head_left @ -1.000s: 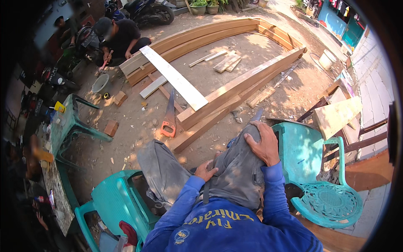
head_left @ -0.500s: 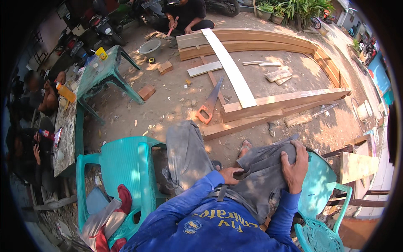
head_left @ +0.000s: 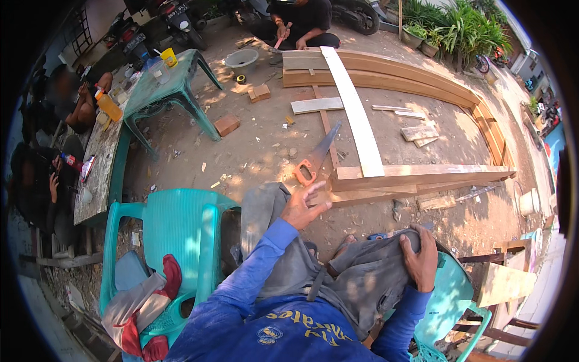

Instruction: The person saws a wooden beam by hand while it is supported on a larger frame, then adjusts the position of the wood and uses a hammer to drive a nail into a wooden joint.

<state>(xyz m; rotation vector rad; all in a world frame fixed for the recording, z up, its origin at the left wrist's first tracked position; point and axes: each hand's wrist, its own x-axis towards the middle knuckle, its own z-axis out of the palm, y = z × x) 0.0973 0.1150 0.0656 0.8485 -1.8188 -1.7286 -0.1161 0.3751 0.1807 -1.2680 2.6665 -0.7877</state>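
My left hand (head_left: 303, 206) is raised over my left knee, its fingers spread and nothing in them. Just beyond the fingertips lies a handsaw (head_left: 322, 151) with an orange handle, flat on the dirt ground. On my right knee rests my right hand (head_left: 420, 258), its fingers draped over the grey trousers (head_left: 368, 274). Past the saw, a long pale strip (head_left: 356, 114) spans two sides of a large brown wooden frame (head_left: 422, 175) on the ground. The near beam ends close to my left hand.
Teal plastic chairs stand at left (head_left: 178, 226) and right (head_left: 446, 295). A green table (head_left: 175, 81) and a wooden bench (head_left: 99, 163) are at the left, with people beside it. Bricks (head_left: 227, 125) and a basin (head_left: 241, 58) lie farther off. Another person (head_left: 298, 24) holds a hammer-like tool.
My left hand has lifted from my lap and moved forward toward the saw, its fingers spreading. My right hand stays on the knee. The view has shifted slightly left.
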